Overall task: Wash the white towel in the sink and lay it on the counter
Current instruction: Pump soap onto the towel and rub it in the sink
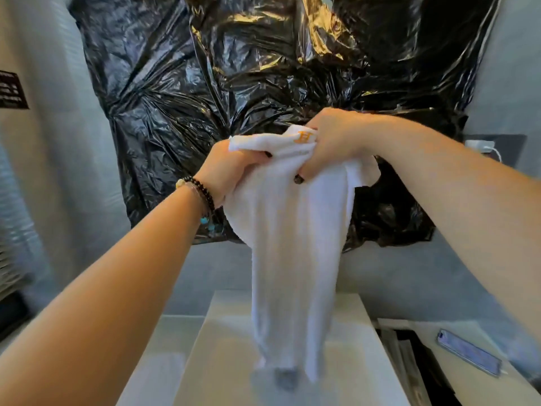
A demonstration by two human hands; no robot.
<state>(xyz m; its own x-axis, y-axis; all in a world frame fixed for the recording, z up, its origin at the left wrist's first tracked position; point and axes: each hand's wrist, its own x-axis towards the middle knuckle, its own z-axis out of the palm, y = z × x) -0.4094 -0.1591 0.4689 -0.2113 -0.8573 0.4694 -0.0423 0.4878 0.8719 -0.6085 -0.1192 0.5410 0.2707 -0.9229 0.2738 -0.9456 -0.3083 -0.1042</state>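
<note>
dim, cool light; glare on black plastic sheet [263, 68]; towel [292, 259] bottom motion-blurred; wide-angle bending at edges.

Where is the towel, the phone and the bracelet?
white towel [295, 244], head view, middle of the hanging cloth.
phone [468, 352], head view, middle of its screen.
beaded bracelet [202, 191], head view, dark beads on the left wrist.

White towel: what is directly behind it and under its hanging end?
Behind the white towel, held up by the left hand and right hand, hangs black plastic sheeting. Its lower end dangles over the white sink; the basin floor there is hidden.
</note>
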